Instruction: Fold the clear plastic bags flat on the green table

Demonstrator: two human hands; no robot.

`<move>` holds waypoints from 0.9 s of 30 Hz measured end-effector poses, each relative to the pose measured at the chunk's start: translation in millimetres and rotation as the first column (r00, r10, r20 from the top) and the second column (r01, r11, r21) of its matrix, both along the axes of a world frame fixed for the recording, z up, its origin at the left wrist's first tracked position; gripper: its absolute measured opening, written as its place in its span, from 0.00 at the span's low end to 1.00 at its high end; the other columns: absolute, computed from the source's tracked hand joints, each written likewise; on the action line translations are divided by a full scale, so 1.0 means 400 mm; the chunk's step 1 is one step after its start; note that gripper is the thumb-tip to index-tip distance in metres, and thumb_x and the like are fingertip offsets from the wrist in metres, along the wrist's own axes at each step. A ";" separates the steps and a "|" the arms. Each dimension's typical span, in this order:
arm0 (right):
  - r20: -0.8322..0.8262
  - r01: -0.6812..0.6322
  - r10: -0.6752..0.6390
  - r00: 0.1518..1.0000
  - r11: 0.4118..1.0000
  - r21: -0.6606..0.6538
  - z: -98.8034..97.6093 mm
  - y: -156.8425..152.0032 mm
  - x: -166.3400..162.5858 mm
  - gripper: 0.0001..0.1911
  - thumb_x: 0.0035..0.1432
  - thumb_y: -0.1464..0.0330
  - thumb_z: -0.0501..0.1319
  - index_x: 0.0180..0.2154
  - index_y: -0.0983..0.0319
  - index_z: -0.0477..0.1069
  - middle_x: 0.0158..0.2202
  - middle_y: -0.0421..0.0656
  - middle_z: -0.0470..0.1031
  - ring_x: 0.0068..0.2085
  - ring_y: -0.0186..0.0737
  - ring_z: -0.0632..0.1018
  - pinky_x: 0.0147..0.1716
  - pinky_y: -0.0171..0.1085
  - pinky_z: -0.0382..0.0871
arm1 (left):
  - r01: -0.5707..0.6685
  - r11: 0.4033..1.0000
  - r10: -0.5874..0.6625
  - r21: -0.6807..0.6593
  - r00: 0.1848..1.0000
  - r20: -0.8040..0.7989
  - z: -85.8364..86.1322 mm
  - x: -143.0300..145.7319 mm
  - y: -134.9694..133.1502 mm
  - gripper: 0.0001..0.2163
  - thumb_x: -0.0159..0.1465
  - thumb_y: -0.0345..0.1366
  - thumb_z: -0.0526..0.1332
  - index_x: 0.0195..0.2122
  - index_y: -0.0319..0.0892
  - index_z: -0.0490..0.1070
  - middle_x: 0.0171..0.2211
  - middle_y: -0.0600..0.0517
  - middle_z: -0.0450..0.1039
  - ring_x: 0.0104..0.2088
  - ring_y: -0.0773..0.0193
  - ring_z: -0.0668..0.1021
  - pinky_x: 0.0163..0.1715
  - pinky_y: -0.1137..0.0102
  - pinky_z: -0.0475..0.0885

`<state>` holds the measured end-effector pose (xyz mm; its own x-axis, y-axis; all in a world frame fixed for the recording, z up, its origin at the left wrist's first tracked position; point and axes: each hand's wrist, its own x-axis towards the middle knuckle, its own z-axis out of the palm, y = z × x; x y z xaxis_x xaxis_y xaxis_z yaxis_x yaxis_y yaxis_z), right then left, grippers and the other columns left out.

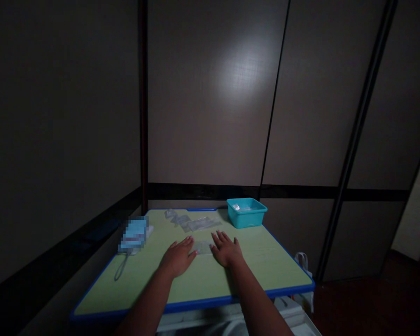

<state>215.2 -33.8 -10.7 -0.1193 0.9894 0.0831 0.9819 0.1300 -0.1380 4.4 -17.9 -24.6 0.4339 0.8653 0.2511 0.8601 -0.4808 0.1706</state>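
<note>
A small clear plastic bag (203,248) lies flat on the green tabletop between my two hands. My left hand (178,256) rests palm down at its left end, fingers stretched out. At the right end my right hand (226,248) also lies flat, with its fingers spread. Both hands touch the bag's ends or the table right beside them; their palms are hidden. Farther back, several more clear plastic bags (203,224) lie loosely overlapping.
A turquoise plastic basket (247,219) with clear packets inside stands at the back right. At the left edge lies a blurred-out blue item (135,233) with a strap loop. The table (266,266) has a blue rim, and dark cabinet panels (210,116) rise behind it.
</note>
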 end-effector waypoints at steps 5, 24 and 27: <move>-0.018 0.001 0.000 1.000 1.000 0.007 0.000 -0.001 0.000 0.30 0.59 0.51 0.34 0.61 0.50 0.39 0.64 0.39 0.39 0.63 0.42 0.43 0.54 0.59 0.36 | 0.002 1.000 -0.002 0.007 1.000 -0.002 0.000 -0.001 -0.001 0.25 0.62 0.49 0.43 0.58 0.46 0.56 0.60 0.51 0.54 0.60 0.60 0.57 0.57 0.59 0.52; -0.047 0.019 -0.017 0.999 1.000 0.025 0.004 -0.004 0.001 0.29 0.58 0.51 0.38 0.60 0.50 0.46 0.64 0.41 0.43 0.62 0.45 0.46 0.54 0.60 0.37 | -0.002 1.000 0.002 -0.007 1.000 0.010 0.003 0.001 0.001 0.25 0.62 0.48 0.44 0.57 0.45 0.57 0.59 0.51 0.54 0.59 0.61 0.58 0.57 0.60 0.52; -0.043 0.023 -0.022 0.999 1.000 0.015 0.010 -0.008 0.000 0.30 0.58 0.51 0.38 0.60 0.50 0.45 0.64 0.40 0.42 0.62 0.45 0.45 0.54 0.59 0.37 | -0.010 1.000 0.010 -0.015 1.000 0.018 0.007 0.002 -0.004 0.24 0.62 0.48 0.45 0.57 0.45 0.58 0.59 0.52 0.55 0.59 0.61 0.57 0.57 0.61 0.52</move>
